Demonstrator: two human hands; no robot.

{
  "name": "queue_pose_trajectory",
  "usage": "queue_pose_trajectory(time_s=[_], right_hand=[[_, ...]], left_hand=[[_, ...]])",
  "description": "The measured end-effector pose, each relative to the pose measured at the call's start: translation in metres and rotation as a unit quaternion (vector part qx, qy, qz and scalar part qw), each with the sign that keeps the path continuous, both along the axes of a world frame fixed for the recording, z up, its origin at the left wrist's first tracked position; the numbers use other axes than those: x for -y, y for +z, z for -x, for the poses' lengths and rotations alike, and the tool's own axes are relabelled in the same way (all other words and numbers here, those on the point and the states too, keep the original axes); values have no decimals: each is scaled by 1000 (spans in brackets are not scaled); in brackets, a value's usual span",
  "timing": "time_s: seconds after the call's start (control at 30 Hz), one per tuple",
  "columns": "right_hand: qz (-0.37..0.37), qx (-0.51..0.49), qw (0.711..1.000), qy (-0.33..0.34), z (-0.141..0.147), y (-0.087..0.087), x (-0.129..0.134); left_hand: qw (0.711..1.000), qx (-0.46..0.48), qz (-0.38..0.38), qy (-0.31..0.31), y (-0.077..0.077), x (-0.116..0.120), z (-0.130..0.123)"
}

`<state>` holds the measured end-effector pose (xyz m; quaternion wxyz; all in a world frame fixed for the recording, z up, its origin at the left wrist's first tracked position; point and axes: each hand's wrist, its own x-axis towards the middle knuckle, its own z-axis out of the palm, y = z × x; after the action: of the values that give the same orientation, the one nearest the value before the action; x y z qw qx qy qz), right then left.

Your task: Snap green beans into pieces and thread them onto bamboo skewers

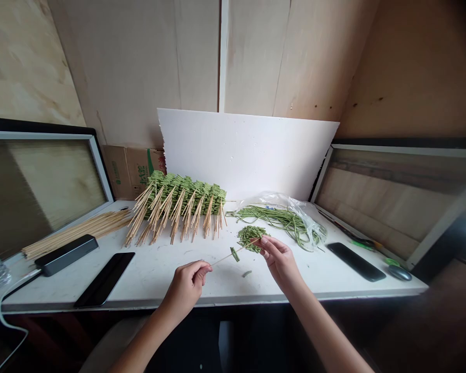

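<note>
Pale wall panels (252, 57) stand behind a white table (295, 280), and a white board (241, 150) leans in front of them. Over the near part of the table is a thin wooden skewer (222, 259), light in colour and slanting up to the right. It carries a few short green bean pieces (235, 254), placed across it near its middle. The left hand (189, 282) is closed around the lower end of the skewer, with thumb and fingers pressed together. The right hand (276, 256) is near the other end, thumb and fingertips almost together; what exactly it pinches, I cannot tell. Just behind this hand lies a heap of cut beans (252, 234), and farther back are long uncut beans (274, 215), partly under a clear plastic bag (310, 223). To the left, many filled skewers (186, 197) are stacked in a row, their bare sticks pointing to the near side. One loose bean piece (247, 273) lies between the hands.
</note>
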<state>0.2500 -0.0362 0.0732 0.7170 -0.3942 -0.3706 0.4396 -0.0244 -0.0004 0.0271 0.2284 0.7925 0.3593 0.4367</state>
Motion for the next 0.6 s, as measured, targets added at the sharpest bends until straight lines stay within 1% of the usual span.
queue_pose_trajectory(time_s=[0.23,0.6], right_hand=[[0,29,1000,-2,-1,1,2],[4,82,996,31,-3,1,3]], left_hand=[[1000,-10,-12,2,-1,0,2],[998,-15,-59,4,2,0,1]])
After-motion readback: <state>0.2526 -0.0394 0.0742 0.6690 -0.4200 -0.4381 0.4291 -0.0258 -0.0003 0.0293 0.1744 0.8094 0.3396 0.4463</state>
